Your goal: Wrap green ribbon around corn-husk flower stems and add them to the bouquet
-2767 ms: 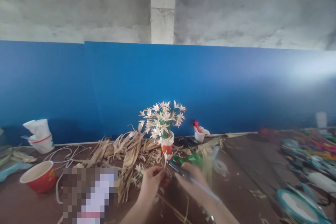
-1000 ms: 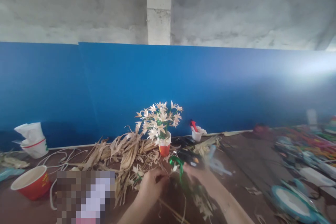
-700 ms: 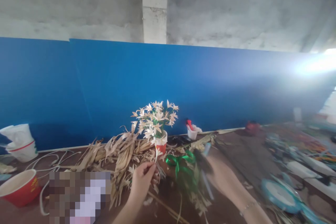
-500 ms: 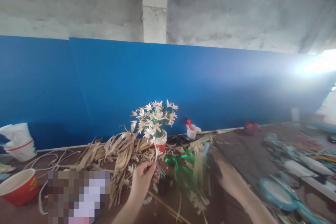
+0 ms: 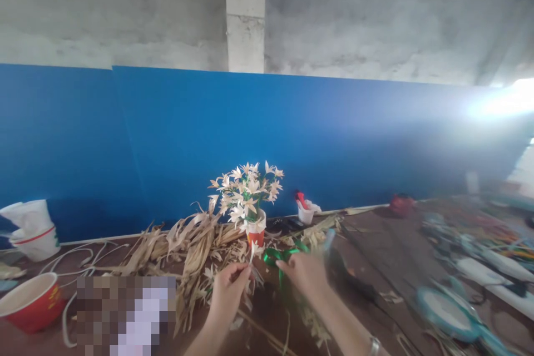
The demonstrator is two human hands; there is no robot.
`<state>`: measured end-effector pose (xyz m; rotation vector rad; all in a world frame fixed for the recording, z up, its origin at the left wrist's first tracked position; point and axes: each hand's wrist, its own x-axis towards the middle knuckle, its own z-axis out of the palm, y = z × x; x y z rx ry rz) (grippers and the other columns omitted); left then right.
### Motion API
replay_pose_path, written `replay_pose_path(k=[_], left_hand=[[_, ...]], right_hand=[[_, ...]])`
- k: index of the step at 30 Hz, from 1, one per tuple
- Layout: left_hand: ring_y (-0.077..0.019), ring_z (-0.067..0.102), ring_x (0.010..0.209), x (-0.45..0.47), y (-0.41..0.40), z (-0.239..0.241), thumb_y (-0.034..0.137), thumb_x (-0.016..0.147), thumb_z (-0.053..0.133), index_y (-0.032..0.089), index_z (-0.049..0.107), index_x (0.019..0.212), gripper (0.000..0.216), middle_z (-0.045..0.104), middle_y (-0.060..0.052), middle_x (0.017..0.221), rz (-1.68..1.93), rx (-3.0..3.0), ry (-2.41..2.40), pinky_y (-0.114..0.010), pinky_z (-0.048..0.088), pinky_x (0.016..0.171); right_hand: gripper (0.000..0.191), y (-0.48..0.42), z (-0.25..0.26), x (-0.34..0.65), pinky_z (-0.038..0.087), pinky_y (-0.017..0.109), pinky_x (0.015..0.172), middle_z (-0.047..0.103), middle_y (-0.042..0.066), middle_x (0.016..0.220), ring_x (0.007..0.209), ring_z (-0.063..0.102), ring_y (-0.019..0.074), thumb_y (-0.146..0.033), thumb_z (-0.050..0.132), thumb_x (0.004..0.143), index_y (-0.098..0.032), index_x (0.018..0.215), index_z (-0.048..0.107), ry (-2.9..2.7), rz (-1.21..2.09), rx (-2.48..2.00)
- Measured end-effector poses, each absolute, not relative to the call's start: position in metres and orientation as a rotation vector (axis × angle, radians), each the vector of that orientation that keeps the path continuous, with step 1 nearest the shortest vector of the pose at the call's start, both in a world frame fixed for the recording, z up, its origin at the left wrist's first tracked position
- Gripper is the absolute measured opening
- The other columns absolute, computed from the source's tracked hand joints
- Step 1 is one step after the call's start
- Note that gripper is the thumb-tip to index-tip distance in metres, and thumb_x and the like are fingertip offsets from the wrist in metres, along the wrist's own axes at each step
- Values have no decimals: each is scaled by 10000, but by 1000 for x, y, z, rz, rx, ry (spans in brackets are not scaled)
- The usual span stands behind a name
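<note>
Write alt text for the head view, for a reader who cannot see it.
A left hand pinches a pale flower stem beside a blurred right hand near green ribbon. Behind stand a cup of flowers and dried leaves.

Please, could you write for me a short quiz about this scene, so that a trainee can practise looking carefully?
1. True or false: the left hand pinches a small pale flower by its stem.
2. The ribbon beside the right hand is: A) red, B) green, C) yellow.
3. What lies heaped left of the bouquet?
Key: 1 true; 2 B; 3 dried leaves.
</note>
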<state>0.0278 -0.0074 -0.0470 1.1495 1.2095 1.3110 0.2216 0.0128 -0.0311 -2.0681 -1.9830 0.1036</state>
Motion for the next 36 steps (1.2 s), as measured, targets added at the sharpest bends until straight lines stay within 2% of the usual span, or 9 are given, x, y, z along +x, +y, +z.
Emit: replay_pose_path(k=[3,6,10,14,18,23,26,31,36], left_hand=[[-50,353,344,27,-7,-46,518,564,688,110,686,678,424,633,-26,565,1305,1128,1211,-194,265,365],[-53,354,356,28,-7,-46,506,542,709,110,693,686,422,632,-27,557,1315,1098,1205,-193,259,368],[-46,351,347,30,-7,-47,483,563,708,106,689,676,394,628,-26,547,1321,1095,1177,-186,256,358],[-37,363,335,32,-8,-46,464,566,712,106,681,680,377,646,-33,565,1329,1068,1173,-174,261,354],[-32,360,322,31,-8,-41,478,534,726,112,676,664,392,652,-35,565,1324,1005,1159,-175,257,348],[-31,359,299,31,-12,-36,509,502,733,131,646,593,398,609,-6,508,1294,893,1148,-169,199,316],[-21,365,308,33,-16,-31,470,506,750,129,635,577,367,602,1,509,1294,814,1089,-153,216,327],[-23,380,309,35,-18,-25,439,509,762,122,628,584,353,623,-16,521,1304,760,1009,-152,219,326],[-54,417,308,29,-14,-30,452,555,733,120,644,634,353,589,0,449,1323,849,1085,-163,249,326]], right_hand=[[277,14,-40,208,402,359,748,690,91,755,820,622,250,-383,541,778,-189,626,665,-2015,52,-2046],[332,17,-36,216,401,384,755,679,86,698,752,621,243,-407,483,811,-191,635,663,-2008,35,-2057],[211,30,-28,243,359,457,816,613,170,1034,1075,480,354,-252,511,776,-150,884,661,-1712,-182,-2124],[131,40,-30,258,342,497,817,609,185,1002,1068,455,391,-162,535,710,-133,723,661,-1663,-111,-2084],[148,43,-24,249,399,390,758,653,108,843,908,558,286,-190,475,732,-170,676,610,-1645,91,-1926],[60,30,1,215,337,213,426,623,-17,588,440,478,112,-239,408,716,-209,720,460,-1612,504,-1673],[90,16,14,198,236,175,383,587,-54,531,383,379,68,-169,406,640,-221,676,343,-1424,1239,-1209],[111,3,22,198,449,206,624,631,-12,712,635,569,94,-177,562,654,-170,758,523,-1449,1686,-780],[219,0,31,205,422,306,897,649,43,943,897,601,152,-257,611,715,-169,915,629,-1647,1774,-676]])
